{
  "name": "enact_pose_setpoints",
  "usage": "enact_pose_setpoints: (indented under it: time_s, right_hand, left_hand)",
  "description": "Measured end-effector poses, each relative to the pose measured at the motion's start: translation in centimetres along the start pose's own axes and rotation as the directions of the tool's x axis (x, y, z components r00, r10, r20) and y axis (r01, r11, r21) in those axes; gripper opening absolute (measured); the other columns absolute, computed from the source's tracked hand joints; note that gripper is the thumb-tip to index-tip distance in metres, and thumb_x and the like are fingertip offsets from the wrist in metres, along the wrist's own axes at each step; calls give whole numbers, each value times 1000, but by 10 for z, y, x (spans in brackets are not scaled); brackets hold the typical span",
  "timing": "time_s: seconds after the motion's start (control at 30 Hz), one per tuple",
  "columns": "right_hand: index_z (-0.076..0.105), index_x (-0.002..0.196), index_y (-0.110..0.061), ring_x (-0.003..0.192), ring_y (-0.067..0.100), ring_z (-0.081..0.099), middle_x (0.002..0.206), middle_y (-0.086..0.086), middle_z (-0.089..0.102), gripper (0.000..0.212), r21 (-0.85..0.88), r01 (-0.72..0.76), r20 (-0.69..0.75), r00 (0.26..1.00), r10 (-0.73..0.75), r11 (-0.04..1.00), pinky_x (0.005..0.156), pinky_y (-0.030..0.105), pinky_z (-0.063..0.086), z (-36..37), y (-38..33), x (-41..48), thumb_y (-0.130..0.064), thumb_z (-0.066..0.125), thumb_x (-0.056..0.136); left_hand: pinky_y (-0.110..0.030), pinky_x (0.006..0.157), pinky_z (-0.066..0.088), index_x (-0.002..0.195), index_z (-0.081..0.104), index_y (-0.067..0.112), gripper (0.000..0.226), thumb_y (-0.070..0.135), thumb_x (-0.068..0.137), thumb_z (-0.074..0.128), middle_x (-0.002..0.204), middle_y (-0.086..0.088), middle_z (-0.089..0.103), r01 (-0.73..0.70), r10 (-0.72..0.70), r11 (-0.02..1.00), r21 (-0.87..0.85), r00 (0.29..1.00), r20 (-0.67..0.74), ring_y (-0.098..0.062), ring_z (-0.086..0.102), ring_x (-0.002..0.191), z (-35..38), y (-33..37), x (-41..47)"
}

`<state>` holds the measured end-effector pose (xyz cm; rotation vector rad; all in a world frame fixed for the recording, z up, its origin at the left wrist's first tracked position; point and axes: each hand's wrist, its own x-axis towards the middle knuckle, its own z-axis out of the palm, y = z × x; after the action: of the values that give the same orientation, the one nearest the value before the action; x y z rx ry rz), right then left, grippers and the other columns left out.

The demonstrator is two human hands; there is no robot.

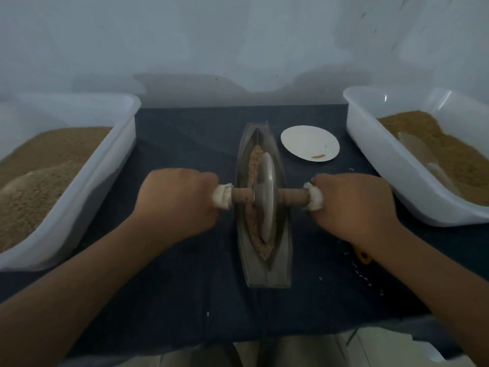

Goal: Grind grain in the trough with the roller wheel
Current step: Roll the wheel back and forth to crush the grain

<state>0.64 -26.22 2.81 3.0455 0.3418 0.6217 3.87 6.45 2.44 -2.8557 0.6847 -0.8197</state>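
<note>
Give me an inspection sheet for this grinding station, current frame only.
Surface: dark blue cloth covers the work area.
Job's things: trough lies lengthwise at centre with grain in its groove; roller wheel stands in the groove.
Clutter: white plate with a few crumbs; left tub and right tub hold brown grain; stray grains on the cloth; yellow object, mostly hidden.
Hands: left hand and right hand each grip a white-wrapped axle end.
Cables: nothing seen.
Surroundings: pale wall behind.
</note>
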Motion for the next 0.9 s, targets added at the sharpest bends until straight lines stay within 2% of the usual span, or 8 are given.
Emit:
enact_pose_setpoints:
  time_s: [0.2, 0.3, 0.37, 0.43, 0.5, 0.63, 0.77, 0.9]
  right_hand:
    - [43, 65, -28, 53, 18, 50, 59, -6, 48, 37, -38, -116, -24, 993, 115, 993, 59, 39, 54, 17, 0, 87, -43, 54, 97]
    - [37, 57, -28, 49, 15, 39, 55, -9, 41, 45, 20, -94, -43, 995, 94, 995, 55, 33, 45, 12, -2, 105, -32, 68, 89]
    - [35, 58, -26, 47, 14, 37, 54, -8, 39, 44, -3, -80, -76, 994, 80, 997, 51, 30, 43, 7, -3, 91, -25, 68, 89]
    - [40, 63, -27, 48, 16, 43, 55, -8, 42, 39, -57, -67, -77, 995, 62, 996, 48, 32, 46, 3, -5, 61, -36, 58, 96]
    - [43, 66, -29, 45, 14, 41, 53, -11, 39, 38, -69, -19, -132, 991, 10, 997, 44, 28, 41, -2, -5, 25, -51, 46, 97]
    - [50, 69, -30, 46, 15, 44, 55, -11, 42, 31, -31, 55, -130, 990, -59, 998, 43, 33, 44, -5, -3, -3, -54, 44, 87]
    - [50, 69, -26, 49, 19, 44, 56, -7, 42, 39, -97, -48, -121, 992, 36, 994, 49, 30, 39, 4, -8, 51, -44, 46, 104]
    - [39, 58, -26, 52, 18, 40, 56, -8, 40, 43, 0, -130, -40, 991, 130, 992, 54, 31, 37, 6, -6, 95, -23, 69, 89]
  left_hand:
    - [-31, 60, 40, 64, 49, 24, 34, 55, 77, 55, 63, 7, 48, 168, -164, 986, -3, 967, 195, -26, 50, 60, 27, -12, 98]
    - [-33, 62, 42, 68, 56, 24, 37, 59, 81, 55, 71, 3, 58, 213, -203, 977, -22, 955, 216, -26, 56, 65, 28, -12, 114]
    - [-33, 61, 42, 68, 55, 24, 34, 54, 83, 56, 69, 5, 56, 209, -197, 977, -30, 954, 227, -26, 58, 65, 22, -6, 98]
    - [-31, 58, 41, 67, 51, 25, 29, 50, 81, 59, 66, 7, 55, 168, -156, 985, -40, 964, 216, -25, 56, 61, 14, -3, 62]
    - [-27, 52, 33, 64, 41, 29, 31, 50, 77, 59, 59, 10, 49, 89, -83, 995, -38, 988, 128, -21, 47, 50, 2, 1, 19]
    - [-18, 49, 13, 62, 29, 32, 39, 52, 76, 59, 51, 15, 29, 56, -53, 995, -78, 998, 42, -11, 26, 41, -8, 5, -19]
    - [-30, 57, 38, 61, 39, 26, 40, 48, 88, 57, 62, 8, 52, 208, -197, 975, -76, 971, 134, -26, 53, 55, 11, 3, 37]
    - [-34, 65, 46, 66, 49, 22, 38, 53, 83, 62, 72, 2, 56, 263, -245, 964, -38, 936, 252, -31, 65, 75, 13, -3, 103]
